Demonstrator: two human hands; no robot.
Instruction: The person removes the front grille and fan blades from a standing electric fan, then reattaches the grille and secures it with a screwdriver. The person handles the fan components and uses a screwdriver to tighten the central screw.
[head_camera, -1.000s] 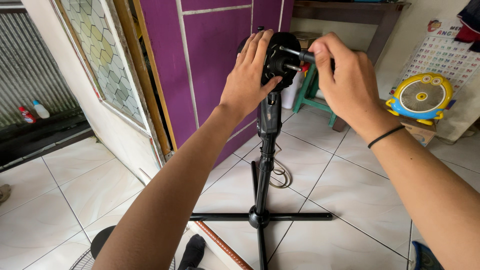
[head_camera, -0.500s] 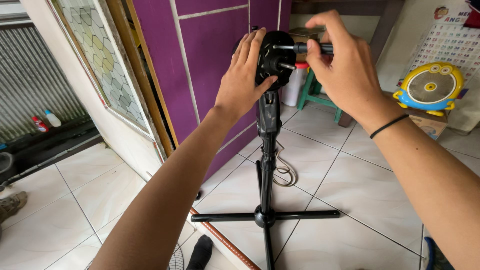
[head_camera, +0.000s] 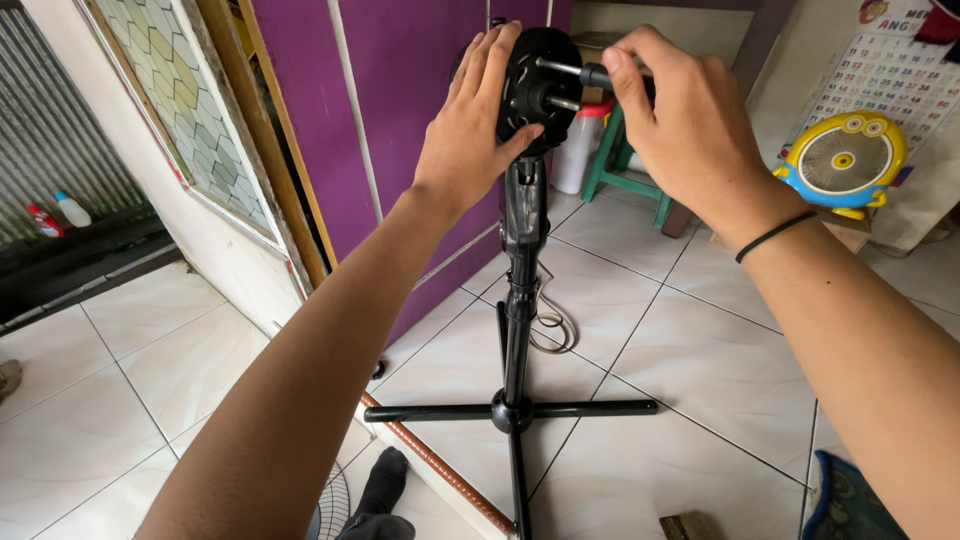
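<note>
Left hand (head_camera: 470, 140) cupped round motor head (head_camera: 540, 90), right hand (head_camera: 680, 120) pinching a slim tool (head_camera: 575, 72). Could easily slip off or wobble the cross-foot stand (head_camera: 515, 330) on slick tile floor (head_camera: 690, 330).

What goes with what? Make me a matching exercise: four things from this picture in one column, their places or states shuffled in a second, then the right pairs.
Things:
1. left hand
2. right hand
3. black cross-shaped metal fan stand base
4. small yellow and blue round toy fan

Places or states:
A. lies flat on the white tiled floor
B. pinches the dark rod that sticks out from the black round fan motor head
C. stands by the wall at far right
D. palm pressed against the side of the motor head

Pairs: 1-D, 2-B, 3-A, 4-C
</note>
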